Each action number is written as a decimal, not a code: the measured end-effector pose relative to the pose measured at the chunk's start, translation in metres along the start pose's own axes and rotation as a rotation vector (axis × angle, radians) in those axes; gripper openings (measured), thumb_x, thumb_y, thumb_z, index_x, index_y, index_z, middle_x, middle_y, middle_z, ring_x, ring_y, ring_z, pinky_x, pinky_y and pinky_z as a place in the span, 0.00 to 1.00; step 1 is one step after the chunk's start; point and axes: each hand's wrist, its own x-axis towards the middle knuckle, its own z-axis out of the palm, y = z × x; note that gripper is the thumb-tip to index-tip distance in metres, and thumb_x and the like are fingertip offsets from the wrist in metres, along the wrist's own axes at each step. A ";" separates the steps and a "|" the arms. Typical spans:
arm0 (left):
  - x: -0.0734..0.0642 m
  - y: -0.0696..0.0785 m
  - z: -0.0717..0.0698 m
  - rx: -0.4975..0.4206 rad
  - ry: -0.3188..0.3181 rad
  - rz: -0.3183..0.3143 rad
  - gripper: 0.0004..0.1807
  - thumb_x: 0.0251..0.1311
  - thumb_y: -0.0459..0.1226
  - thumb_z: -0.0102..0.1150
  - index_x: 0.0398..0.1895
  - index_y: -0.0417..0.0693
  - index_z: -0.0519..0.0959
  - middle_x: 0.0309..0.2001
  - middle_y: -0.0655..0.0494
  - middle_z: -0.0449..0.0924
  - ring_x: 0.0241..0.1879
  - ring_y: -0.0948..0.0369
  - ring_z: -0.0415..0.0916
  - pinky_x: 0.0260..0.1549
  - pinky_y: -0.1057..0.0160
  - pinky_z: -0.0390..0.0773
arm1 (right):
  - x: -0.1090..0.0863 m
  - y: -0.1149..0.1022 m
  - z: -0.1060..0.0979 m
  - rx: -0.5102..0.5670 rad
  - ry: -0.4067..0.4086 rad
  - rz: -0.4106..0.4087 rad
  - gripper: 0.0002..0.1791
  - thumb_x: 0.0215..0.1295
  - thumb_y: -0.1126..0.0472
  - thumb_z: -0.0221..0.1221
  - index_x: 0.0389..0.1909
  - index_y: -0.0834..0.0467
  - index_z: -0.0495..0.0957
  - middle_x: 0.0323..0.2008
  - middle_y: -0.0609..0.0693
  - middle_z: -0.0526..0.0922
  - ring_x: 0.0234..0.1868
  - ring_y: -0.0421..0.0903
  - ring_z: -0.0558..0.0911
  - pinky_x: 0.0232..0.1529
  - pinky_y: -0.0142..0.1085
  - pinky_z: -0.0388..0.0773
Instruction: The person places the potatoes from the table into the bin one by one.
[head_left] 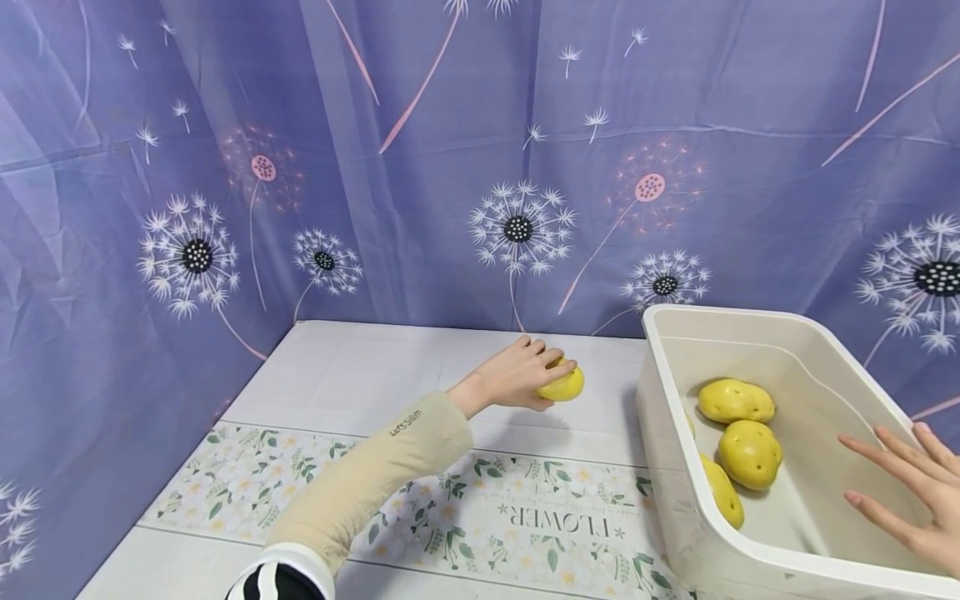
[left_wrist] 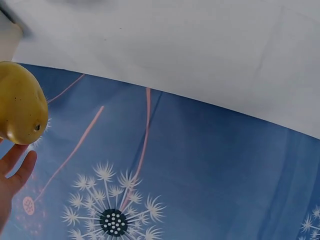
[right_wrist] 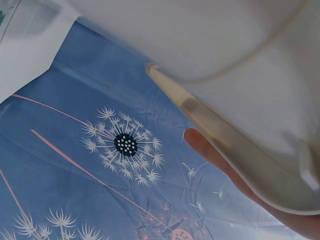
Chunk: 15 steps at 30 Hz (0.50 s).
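Observation:
My left hand [head_left: 525, 373] grips a yellow potato [head_left: 564, 383] above the white tabletop [head_left: 420, 367], with its fingers over the top. In the left wrist view that potato [left_wrist: 20, 102] shows a dark spot near its lower end, and fingertips [left_wrist: 22, 170] touch it from below. On the right stands a cream plastic bin [head_left: 847, 375] with several potatoes [head_left: 750, 455] at its left side. My right hand [head_left: 918, 492] is at the bin's right side, fingers straight and spread. In the right wrist view the bin's rim partly hides its fingers [right_wrist: 215, 157].
A floral strip [head_left: 555, 525] with printed lettering crosses the tabletop in front of the left hand. Behind and to the left hangs a purple-blue curtain [head_left: 420, 208] with dandelion prints. The bin's left wall rises between the left hand and the potatoes inside.

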 end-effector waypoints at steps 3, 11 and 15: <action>0.001 0.001 -0.003 -0.002 0.008 0.006 0.32 0.49 0.57 0.51 0.58 0.58 0.64 0.49 0.60 0.72 0.41 0.60 0.70 0.40 0.64 0.69 | -0.001 0.000 0.000 -0.004 -0.001 0.000 0.33 0.45 0.56 0.65 0.57 0.49 0.70 0.59 0.19 0.50 0.66 0.25 0.45 0.68 0.29 0.31; 0.004 0.001 -0.011 -0.003 0.024 0.004 0.32 0.49 0.57 0.51 0.59 0.58 0.64 0.48 0.60 0.72 0.41 0.60 0.69 0.39 0.65 0.69 | 0.000 0.000 0.000 -0.001 0.007 -0.006 0.32 0.45 0.54 0.65 0.56 0.49 0.71 0.59 0.19 0.51 0.66 0.25 0.46 0.68 0.29 0.32; 0.006 0.000 -0.013 0.006 0.032 0.013 0.32 0.50 0.57 0.50 0.59 0.58 0.64 0.49 0.59 0.72 0.41 0.60 0.69 0.39 0.65 0.69 | 0.000 0.000 0.000 -0.009 0.000 -0.003 0.32 0.46 0.54 0.65 0.57 0.49 0.70 0.58 0.20 0.51 0.66 0.25 0.45 0.68 0.30 0.31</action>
